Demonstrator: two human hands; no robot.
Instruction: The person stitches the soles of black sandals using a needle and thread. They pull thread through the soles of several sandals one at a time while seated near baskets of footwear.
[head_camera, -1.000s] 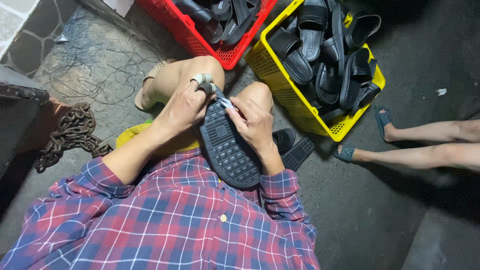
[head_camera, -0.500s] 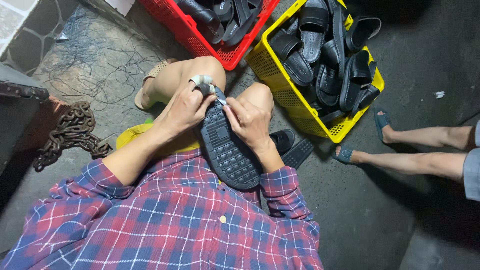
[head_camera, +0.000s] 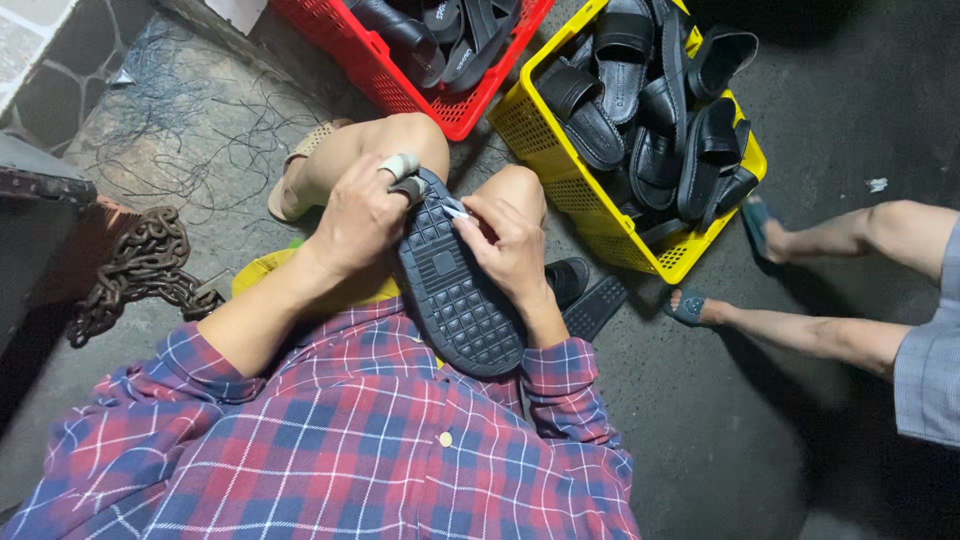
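Trimming the rim of a black sandal sole (head_camera: 455, 290) propped tread-up on the lap: the left hand (head_camera: 362, 212) clamps its toe end, while the right hand (head_camera: 508, 245) pinches a small blade (head_camera: 456, 210) at the edge. The next stroke likely needs steady pressure along the rim.

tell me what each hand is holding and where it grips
The left hand grips the black sandal, sole up, at its toe end. The right hand holds a small blade against the sole's edge; which part it pinches cannot be told.
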